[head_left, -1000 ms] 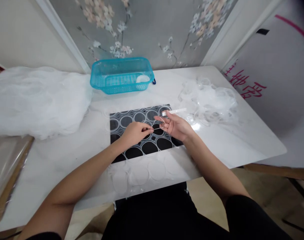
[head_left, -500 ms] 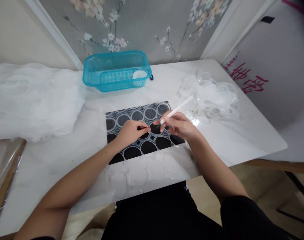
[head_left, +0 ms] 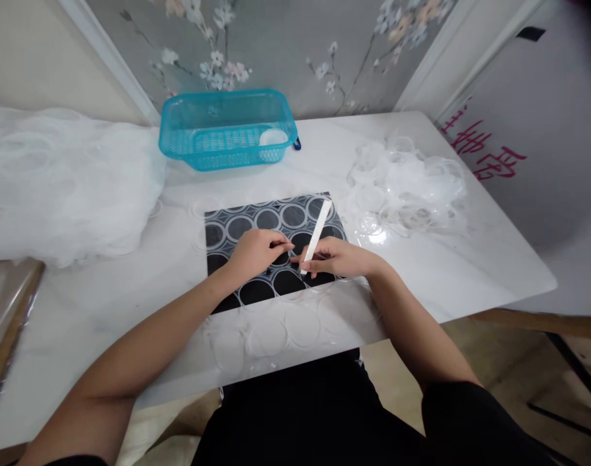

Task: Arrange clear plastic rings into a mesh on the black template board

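Observation:
A clear sheet with ring outlines (head_left: 270, 336) lies partly over a black rectangular sheet (head_left: 216, 239) and reaches the table's front edge. My left hand (head_left: 257, 254) rests on it, thumb and forefinger pinched together at a ring; what is between them is too small to make out. Just to the right, my right hand (head_left: 334, 257) grips a white pen-like tool (head_left: 317, 234), its lower tip down by the rings and its upper end leaning away from me. The two hands' fingertips are close together.
A blue basket (head_left: 227, 155) with a white cup (head_left: 272, 137) stands at the back. A big heap of clear film (head_left: 66, 188) lies left, a smaller pile of clear rings (head_left: 409, 184) right. A brown-edged board (head_left: 14, 323) in clear wrap is at far left.
My right hand has moved down and slightly left, and the white tool has swung more upright, its tip lower on the sheet. My left hand keeps its pinch in about the same place.

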The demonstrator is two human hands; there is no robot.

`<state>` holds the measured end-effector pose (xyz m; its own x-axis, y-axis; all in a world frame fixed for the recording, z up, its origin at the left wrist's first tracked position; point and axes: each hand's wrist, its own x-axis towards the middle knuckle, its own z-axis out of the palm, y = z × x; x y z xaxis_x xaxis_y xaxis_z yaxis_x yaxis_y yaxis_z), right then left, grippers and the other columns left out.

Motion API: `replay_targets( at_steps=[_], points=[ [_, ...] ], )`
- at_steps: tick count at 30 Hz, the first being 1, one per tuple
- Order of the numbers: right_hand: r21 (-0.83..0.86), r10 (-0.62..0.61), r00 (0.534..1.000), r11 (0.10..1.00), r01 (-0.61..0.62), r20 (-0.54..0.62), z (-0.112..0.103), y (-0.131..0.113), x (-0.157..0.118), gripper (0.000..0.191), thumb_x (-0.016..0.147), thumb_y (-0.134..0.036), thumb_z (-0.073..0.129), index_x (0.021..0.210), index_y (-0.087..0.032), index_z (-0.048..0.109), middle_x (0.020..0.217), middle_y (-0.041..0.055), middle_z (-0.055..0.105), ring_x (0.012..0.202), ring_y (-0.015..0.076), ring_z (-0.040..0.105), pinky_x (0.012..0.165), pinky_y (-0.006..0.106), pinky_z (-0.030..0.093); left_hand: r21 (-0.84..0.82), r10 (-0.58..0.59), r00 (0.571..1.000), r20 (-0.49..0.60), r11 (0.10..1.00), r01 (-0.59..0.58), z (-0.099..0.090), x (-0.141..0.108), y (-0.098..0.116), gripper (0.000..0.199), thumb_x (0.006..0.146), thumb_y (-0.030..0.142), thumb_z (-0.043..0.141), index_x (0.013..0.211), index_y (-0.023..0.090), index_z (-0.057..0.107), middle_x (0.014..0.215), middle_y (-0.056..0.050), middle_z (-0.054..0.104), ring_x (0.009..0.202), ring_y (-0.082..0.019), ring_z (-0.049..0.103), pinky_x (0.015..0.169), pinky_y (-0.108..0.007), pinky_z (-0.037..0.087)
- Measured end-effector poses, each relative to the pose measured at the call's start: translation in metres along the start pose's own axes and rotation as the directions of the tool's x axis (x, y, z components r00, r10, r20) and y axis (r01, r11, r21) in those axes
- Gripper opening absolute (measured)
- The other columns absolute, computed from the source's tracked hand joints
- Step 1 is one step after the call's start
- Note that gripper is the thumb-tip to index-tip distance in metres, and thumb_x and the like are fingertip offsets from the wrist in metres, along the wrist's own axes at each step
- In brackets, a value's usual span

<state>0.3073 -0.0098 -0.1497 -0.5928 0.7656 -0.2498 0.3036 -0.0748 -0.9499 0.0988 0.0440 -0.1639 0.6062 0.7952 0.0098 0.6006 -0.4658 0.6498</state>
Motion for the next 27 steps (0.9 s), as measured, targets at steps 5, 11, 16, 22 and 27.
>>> replay_targets(
  at_steps=[5, 11, 16, 22, 27],
  points=[
    [-0.032, 0.027, 1.000, 0.999, -0.027, 0.003, 0.000, -0.002, -0.001, 0.022, 0.084, -0.036, 0.060, 0.084, -0.015, 0.067, 0.097, 0.0064, 0.069, 0.067, 0.0123, 0.064, 0.062, 0.028, 0.055, -0.022, 0.007, 1.000, -0.024, 1.000, -0.008, 0.000, 0.002, 0.001, 0.016, 0.083, 0.034, 0.063, 0.080, 0.023, 0.075, 0.087, 0.000, 0.074, 0.072, -0.014, 0.064, 0.065, -0.025, 0.043],
    [-0.059, 0.027, 1.000, 0.998, -0.026, 0.014, -0.002, 0.000, 0.000, 0.023, 0.085, -0.036, 0.059, 0.085, -0.014, 0.066, 0.101, 0.0072, 0.069, 0.064, 0.0098, 0.062, 0.060, 0.025, 0.055, -0.056, -0.002, 0.999, -0.044, 0.998, 0.000, 0.001, 0.005, 0.001, 0.014, 0.081, 0.033, 0.064, 0.080, 0.024, 0.075, 0.090, 0.001, 0.075, 0.079, -0.014, 0.066, 0.069, -0.026, 0.045],
    [-0.055, 0.039, 0.999, 0.998, -0.039, 0.004, -0.002, -0.001, 0.000, 0.022, 0.084, -0.034, 0.059, 0.086, -0.014, 0.067, 0.100, 0.0071, 0.070, 0.061, 0.0083, 0.061, 0.059, 0.024, 0.055, -0.043, -0.049, 0.999, -0.012, 0.998, 0.048, -0.003, 0.007, 0.005, 0.018, 0.081, 0.036, 0.063, 0.080, 0.024, 0.075, 0.082, 0.000, 0.074, 0.070, -0.013, 0.063, 0.062, -0.025, 0.041],
    [-0.055, 0.014, 1.000, 0.998, -0.013, 0.011, -0.001, -0.005, -0.001, 0.022, 0.084, -0.033, 0.060, 0.087, -0.014, 0.069, 0.104, 0.0077, 0.070, 0.063, 0.0089, 0.061, 0.059, 0.024, 0.053, 0.054, -0.135, 0.968, 0.213, 0.991, 0.126, -0.036, 0.006, 0.008, 0.051, 0.078, 0.057, 0.059, 0.121, 0.030, 0.063, 0.062, 0.003, 0.064, 0.050, -0.010, 0.051, 0.053, -0.025, 0.035],
    [-0.125, 0.019, 1.000, 0.992, -0.017, 0.013, -0.003, -0.004, -0.001, 0.021, 0.085, -0.033, 0.059, 0.083, -0.014, 0.070, 0.111, 0.0087, 0.070, 0.059, 0.0078, 0.062, 0.057, 0.023, 0.050, -0.097, -0.121, 0.985, 0.123, 0.986, 0.134, -0.048, 0.006, 0.008, 0.042, 0.081, 0.056, 0.056, 0.111, 0.030, 0.069, 0.094, -0.001, 0.072, 0.078, -0.014, 0.062, 0.075, -0.028, 0.044]
  ],
)
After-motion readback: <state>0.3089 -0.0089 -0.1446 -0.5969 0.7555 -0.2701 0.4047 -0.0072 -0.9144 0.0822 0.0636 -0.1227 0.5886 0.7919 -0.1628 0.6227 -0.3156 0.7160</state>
